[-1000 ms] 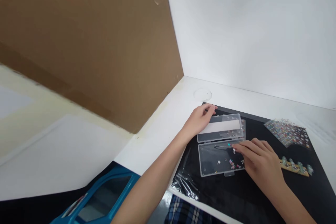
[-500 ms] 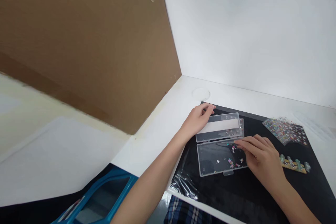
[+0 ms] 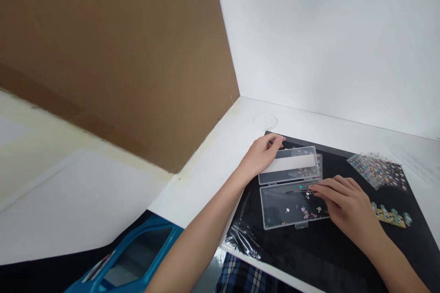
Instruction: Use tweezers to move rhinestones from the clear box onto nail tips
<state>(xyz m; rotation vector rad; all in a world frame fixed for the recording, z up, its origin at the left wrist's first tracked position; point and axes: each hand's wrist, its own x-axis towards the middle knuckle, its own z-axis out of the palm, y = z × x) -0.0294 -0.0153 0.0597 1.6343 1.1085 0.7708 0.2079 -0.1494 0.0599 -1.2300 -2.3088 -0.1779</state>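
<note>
An open clear plastic case (image 3: 282, 213) lies on a black mat (image 3: 295, 254), its lid (image 3: 292, 163) folded back and bearing a white strip. Small charms (image 3: 304, 213) are scattered inside, and a teal star (image 3: 300, 187) shows near the hinge side. My right hand (image 3: 347, 203) pinches thin metal tweezers (image 3: 297, 191), whose tips point left over the case. Curled at the lid's left end, my left hand (image 3: 263, 153) rests by the mat's corner; whether its fingers grip anything is hidden.
Sheets of colourful stickers (image 3: 376, 171) lie at the mat's back right. A yellowish strip with greenish nail-like pieces (image 3: 392, 216) is right of my right hand. A clear round disc (image 3: 266, 122) sits behind the mat, near the brown partition (image 3: 154, 68).
The tweezers' tips have shifted slightly, and the teal star now shows clearly above them. My left hand stays by the lid. The whole view has shifted a little.
</note>
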